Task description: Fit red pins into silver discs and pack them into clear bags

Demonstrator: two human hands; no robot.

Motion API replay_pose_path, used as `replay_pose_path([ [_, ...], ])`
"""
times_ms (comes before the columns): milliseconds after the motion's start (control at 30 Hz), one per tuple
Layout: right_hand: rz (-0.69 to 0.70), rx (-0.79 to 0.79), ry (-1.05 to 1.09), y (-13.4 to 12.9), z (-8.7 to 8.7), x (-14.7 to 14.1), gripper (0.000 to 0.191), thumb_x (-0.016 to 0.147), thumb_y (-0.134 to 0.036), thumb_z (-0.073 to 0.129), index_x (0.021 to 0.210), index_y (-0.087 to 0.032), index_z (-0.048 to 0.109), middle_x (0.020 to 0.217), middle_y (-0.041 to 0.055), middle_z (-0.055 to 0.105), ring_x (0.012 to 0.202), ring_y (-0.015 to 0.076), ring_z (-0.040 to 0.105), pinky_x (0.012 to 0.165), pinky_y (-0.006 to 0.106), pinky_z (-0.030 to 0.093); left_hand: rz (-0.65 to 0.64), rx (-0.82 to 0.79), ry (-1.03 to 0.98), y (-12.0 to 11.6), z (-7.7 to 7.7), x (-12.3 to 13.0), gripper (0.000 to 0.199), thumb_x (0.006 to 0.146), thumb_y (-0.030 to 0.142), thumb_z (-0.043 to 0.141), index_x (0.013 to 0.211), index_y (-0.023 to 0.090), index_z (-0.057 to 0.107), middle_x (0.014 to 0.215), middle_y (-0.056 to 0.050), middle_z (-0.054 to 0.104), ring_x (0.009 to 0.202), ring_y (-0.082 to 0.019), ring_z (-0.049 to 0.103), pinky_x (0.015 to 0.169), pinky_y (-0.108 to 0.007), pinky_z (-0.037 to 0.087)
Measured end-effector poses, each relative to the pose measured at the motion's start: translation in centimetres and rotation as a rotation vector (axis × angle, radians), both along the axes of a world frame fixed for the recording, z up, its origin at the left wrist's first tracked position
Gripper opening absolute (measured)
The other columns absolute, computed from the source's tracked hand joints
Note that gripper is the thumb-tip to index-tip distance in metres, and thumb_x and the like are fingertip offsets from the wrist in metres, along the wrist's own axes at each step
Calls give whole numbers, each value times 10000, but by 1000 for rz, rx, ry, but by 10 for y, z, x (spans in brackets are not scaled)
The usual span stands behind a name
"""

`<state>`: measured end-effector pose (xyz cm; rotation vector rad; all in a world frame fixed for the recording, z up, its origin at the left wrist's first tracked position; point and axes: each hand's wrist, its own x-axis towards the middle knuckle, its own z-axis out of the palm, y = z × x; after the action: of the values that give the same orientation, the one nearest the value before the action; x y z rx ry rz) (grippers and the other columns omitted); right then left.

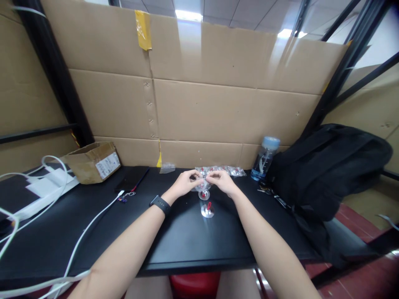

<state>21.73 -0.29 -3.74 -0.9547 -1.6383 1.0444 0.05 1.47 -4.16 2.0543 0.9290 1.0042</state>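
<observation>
My left hand [186, 182] and my right hand [222, 182] meet over the table, thumbs and fingers pinched on a small clear plastic bag [201, 185] between them. What lies inside the bag is partly hidden by my fingers. Just below it, a shiny clear disc with a red middle [204, 194] rests on the table, close to the bag. Nearer to me lies a second shiny round disc [208, 211] with a red loop standing up from it. Behind my hands are several clear packets [235, 171] with red and silvery pieces in them.
Along the back stands a cardboard wall [199, 112]. To the left are an open cardboard box [93, 162], a phone [131, 180] and white cables [79, 238]. At right, a water bottle [264, 158] stands beside a black backpack [324, 170]. An empty-looking plastic wrapper [167, 167] lies at the back.
</observation>
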Motion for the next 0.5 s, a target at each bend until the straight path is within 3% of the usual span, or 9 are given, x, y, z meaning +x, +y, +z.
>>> replay_pose_path([
  [67,-16,-5,40,3,-2,0,351,719,-510,811,770,-183,695,677,3,667,643,164,622,648,301,505,-46,-43,-40,1,-2,-2,444,764,443,801,1096,169,694,1051,-81,726,841,-187,674,768,-296,537],
  [233,-72,-4,151,8,-7,-3,380,738,-554,773,819,-220,614,724,-6,654,630,156,605,611,282,495,-223,-192,-37,1,-9,-4,982,546,320,956,1413,212,506,1200,-124,685,838,-188,693,757,-324,559],
  [300,-78,1,155,8,-7,-4,397,744,-572,763,829,-224,590,755,5,666,651,166,627,614,282,493,-237,-226,-35,2,-11,-4,1046,529,318,965,1442,201,468,1182,-128,683,838,-190,694,766,-331,562],
  [367,-92,-1,157,7,-7,-4,420,752,-599,745,842,-230,566,782,14,674,673,183,658,617,288,497,-217,-232,-33,4,-13,-4,918,617,365,924,1411,176,501,1124,-117,699,844,-191,698,789,-334,560],
  [500,-152,8,170,7,-7,-5,431,785,-623,705,876,-235,541,864,34,693,712,201,703,614,289,506,-163,-146,-4,9,-14,-4,409,863,450,702,1135,145,695,1004,-95,741,808,-184,701,790,-321,547],
])
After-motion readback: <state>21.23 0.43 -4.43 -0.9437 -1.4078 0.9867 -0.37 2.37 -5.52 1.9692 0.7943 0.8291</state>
